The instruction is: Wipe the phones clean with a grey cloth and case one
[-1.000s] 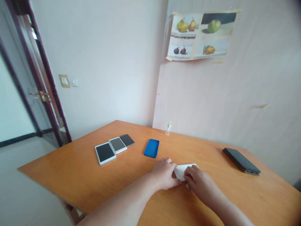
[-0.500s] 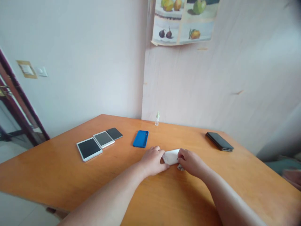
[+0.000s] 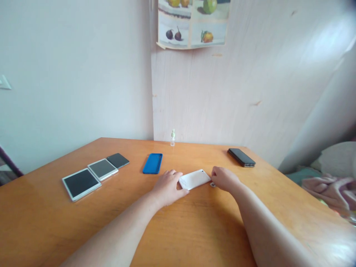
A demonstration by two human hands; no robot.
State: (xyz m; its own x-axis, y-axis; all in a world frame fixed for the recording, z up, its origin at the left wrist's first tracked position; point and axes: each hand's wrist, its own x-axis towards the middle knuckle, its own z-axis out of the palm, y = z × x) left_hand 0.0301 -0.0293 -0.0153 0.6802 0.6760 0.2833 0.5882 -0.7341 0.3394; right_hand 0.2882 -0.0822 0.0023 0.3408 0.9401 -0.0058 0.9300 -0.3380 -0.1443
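Note:
A white phone [image 3: 195,180] lies back side up on the table, its camera at the far right corner. My left hand [image 3: 168,188] grips the phone's left end between thumb and fingers. Close by the right end, my right hand [image 3: 224,179] is closed in a fist. A small whitish cloth [image 3: 213,184] with dark marks pokes out beneath its fingers; most of it is hidden. Beyond my left hand lies an empty blue phone case [image 3: 152,163], its inside facing up.
On the left of the wooden table [image 3: 178,230], a white tablet [image 3: 81,183], a smaller white tablet [image 3: 102,168] and a dark phone [image 3: 118,160] lie in an overlapping row. A small spray bottle [image 3: 172,138] stands at the back. Stacked black devices [image 3: 241,157] lie back right.
My view has turned to the right. My right hand has moved off the phone's back to just past its right end, with the cloth still in it. My left hand keeps its grip.

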